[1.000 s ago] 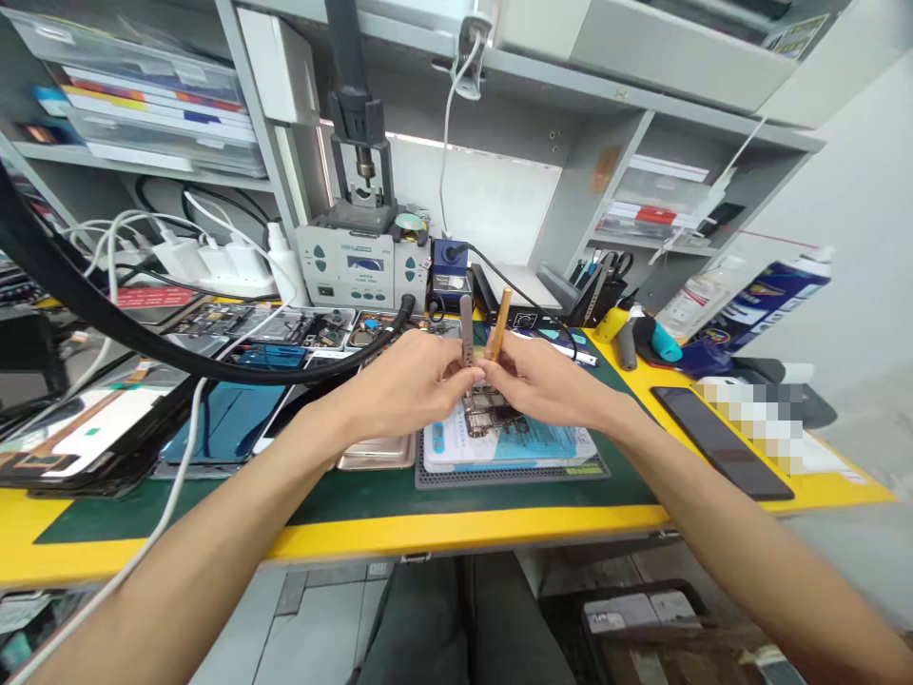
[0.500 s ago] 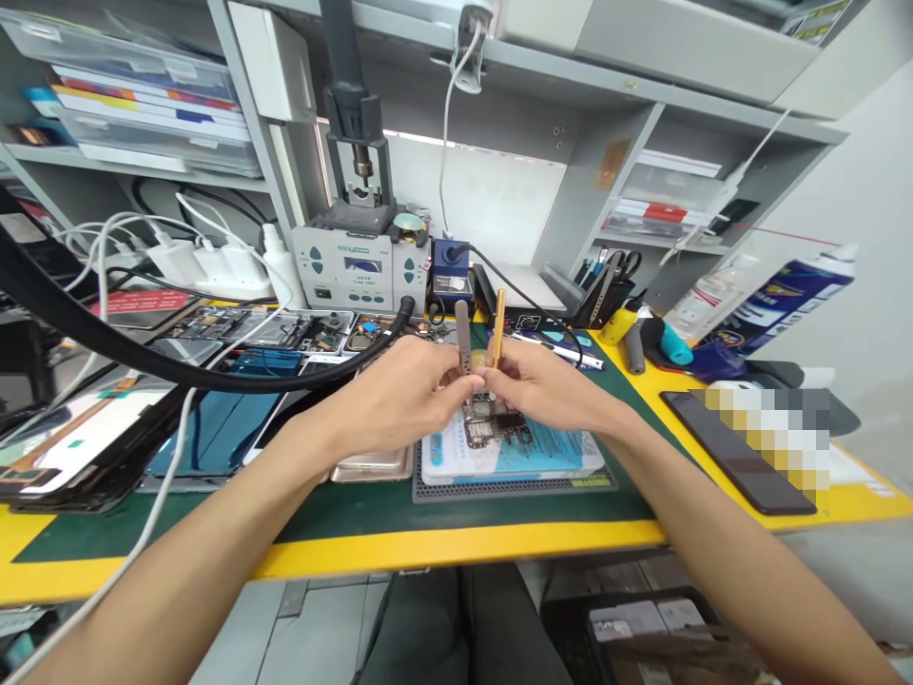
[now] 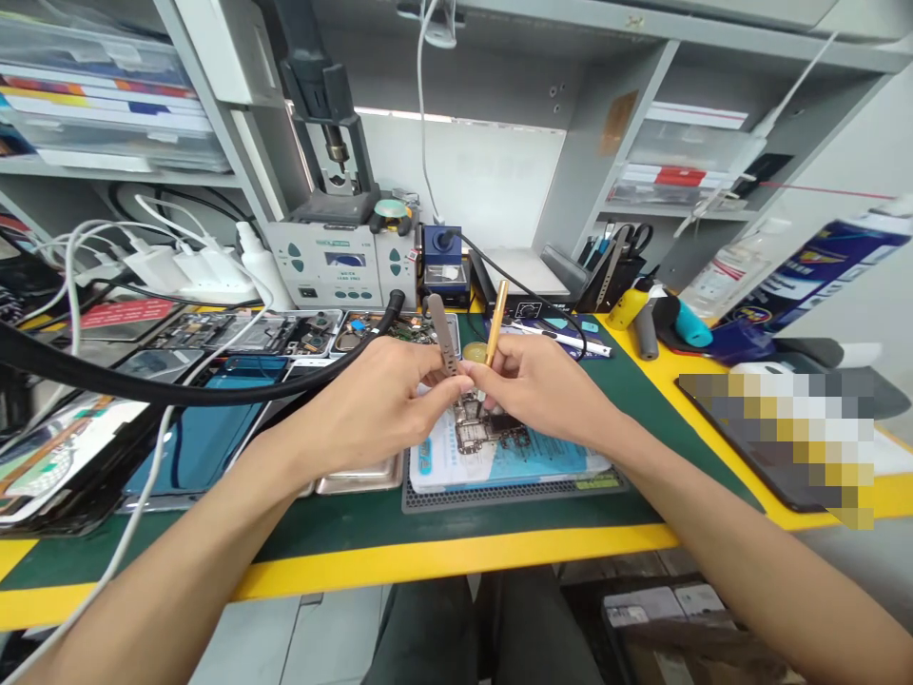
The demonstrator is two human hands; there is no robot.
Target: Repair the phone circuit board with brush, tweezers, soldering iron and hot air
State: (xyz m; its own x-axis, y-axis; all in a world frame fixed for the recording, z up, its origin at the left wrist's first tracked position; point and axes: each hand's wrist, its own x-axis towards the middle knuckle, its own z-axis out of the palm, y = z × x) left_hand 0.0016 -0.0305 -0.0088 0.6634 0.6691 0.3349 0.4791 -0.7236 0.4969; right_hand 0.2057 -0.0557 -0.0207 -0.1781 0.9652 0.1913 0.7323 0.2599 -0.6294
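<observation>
Nearest the person, the yellow edge of the surface (image 3: 442, 569) is running from side to side, with a green mat (image 3: 342, 518) lying behind it. On the mat, a dark perforated pad (image 3: 492, 500) is carrying a white-and-blue box (image 3: 571, 461), and the circuit board (image 3: 481, 436) is lying flat on that box. The board is sitting below and on the near side of both grips, roughly between them; fingers are hiding its far part, so its long axis is hard to tell. The right hand (image 3: 546, 388) is overlapping it more in view, though contact cannot be told. Its grip is pinching closed around a gold pen-like tool (image 3: 497, 323), standing nearly upright. The left hand (image 3: 385, 395) is pinching a flat grey tool (image 3: 442, 328) whose top is leaning left; both tools' lower tips are hidden. Beyond, a round yellowish tin (image 3: 475, 351) is resting, with a grey station (image 3: 342, 271) standing farther back.
</observation>
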